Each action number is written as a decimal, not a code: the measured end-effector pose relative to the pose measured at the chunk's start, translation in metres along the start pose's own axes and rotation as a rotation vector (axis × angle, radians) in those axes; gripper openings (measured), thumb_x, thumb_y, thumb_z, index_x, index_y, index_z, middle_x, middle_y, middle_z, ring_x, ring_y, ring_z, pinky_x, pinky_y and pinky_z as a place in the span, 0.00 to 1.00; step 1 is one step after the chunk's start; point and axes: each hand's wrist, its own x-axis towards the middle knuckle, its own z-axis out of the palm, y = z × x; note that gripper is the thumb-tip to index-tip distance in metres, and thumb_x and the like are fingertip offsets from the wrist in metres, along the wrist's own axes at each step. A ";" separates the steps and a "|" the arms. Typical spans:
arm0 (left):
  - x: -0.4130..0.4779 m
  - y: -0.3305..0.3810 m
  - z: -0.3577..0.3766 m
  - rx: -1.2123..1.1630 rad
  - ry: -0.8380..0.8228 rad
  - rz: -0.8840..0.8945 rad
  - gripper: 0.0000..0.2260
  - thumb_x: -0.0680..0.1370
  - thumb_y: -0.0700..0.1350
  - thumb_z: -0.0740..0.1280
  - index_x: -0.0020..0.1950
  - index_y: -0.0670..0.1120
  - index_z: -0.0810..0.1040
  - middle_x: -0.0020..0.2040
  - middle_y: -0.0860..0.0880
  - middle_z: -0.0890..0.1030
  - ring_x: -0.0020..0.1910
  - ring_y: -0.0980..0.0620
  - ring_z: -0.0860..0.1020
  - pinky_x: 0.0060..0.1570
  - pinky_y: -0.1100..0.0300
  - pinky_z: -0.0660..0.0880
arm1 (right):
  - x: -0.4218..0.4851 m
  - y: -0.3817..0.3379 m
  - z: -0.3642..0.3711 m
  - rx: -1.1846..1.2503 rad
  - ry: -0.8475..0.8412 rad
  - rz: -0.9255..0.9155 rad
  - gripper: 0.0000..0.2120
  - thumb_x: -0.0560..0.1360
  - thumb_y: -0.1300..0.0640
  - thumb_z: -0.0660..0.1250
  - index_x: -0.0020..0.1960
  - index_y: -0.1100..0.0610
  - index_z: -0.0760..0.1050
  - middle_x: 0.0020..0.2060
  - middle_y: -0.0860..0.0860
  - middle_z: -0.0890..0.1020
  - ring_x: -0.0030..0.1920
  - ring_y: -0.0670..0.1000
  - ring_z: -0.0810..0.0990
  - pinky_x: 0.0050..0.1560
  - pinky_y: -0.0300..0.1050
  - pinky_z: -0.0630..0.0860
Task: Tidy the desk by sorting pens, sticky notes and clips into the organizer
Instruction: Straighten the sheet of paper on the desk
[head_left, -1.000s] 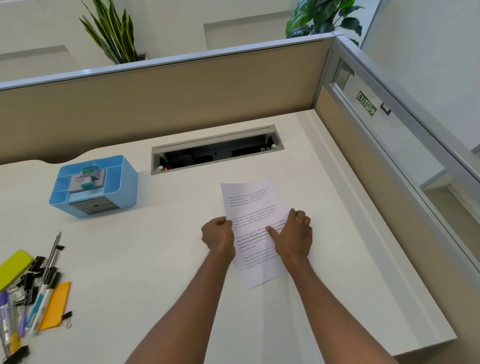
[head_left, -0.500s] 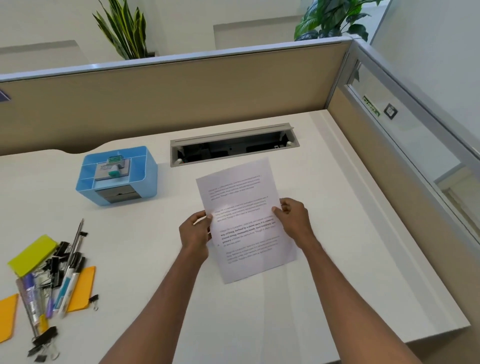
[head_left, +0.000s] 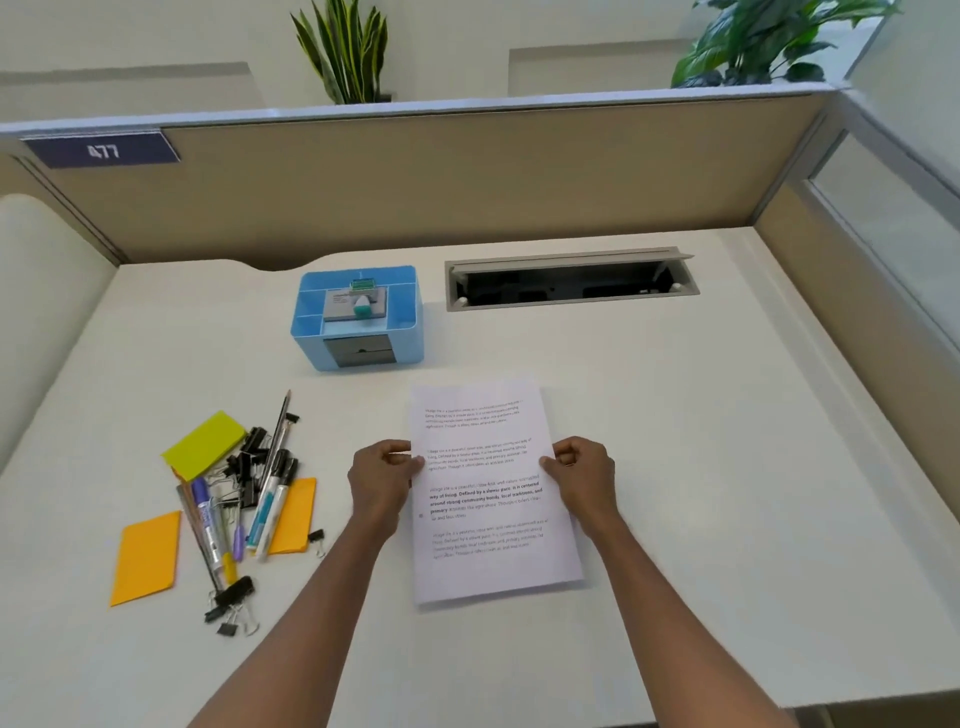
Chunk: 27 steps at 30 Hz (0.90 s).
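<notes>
— Pens (head_left: 270, 499)?
— Not in fingers (head_left: 402, 448); pinching sheet (head_left: 488, 519) edges, left hand (head_left: 382, 480) and right hand (head_left: 584, 478) alike.
— Where, then?
— Heaped with notes (head_left: 205, 444) and clips (head_left: 249, 452) on desk, near, left of left hand. Lying lengthwise toward organizer (head_left: 358, 317). Well apart from right, across sheet.

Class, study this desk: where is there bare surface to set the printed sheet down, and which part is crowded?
Bare desk lies right of the sheet, between the cable hatch and the front edge. Another patch lies left of the blue organizer, along the back. Crowded: the pile of pens, clips and sticky notes left of the left hand.
</notes>
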 end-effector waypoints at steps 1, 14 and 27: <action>-0.001 -0.003 -0.005 0.037 0.000 0.027 0.10 0.72 0.37 0.77 0.51 0.45 0.82 0.43 0.44 0.85 0.42 0.44 0.84 0.51 0.45 0.83 | -0.005 0.001 0.005 -0.022 0.008 0.002 0.05 0.72 0.63 0.76 0.46 0.61 0.82 0.39 0.52 0.84 0.39 0.50 0.81 0.40 0.37 0.74; -0.010 -0.028 -0.025 0.259 -0.037 0.240 0.26 0.73 0.36 0.77 0.69 0.47 0.75 0.44 0.47 0.81 0.42 0.52 0.81 0.38 0.66 0.73 | -0.039 0.013 0.035 -0.311 0.107 -0.079 0.09 0.75 0.62 0.73 0.52 0.56 0.76 0.45 0.50 0.81 0.45 0.54 0.81 0.47 0.51 0.80; -0.003 -0.038 -0.022 0.458 -0.066 0.338 0.16 0.77 0.41 0.73 0.65 0.48 0.82 0.54 0.50 0.74 0.50 0.51 0.78 0.54 0.61 0.73 | -0.047 0.017 0.036 -0.445 0.144 -0.109 0.14 0.79 0.60 0.70 0.64 0.51 0.81 0.50 0.45 0.75 0.51 0.48 0.80 0.48 0.41 0.75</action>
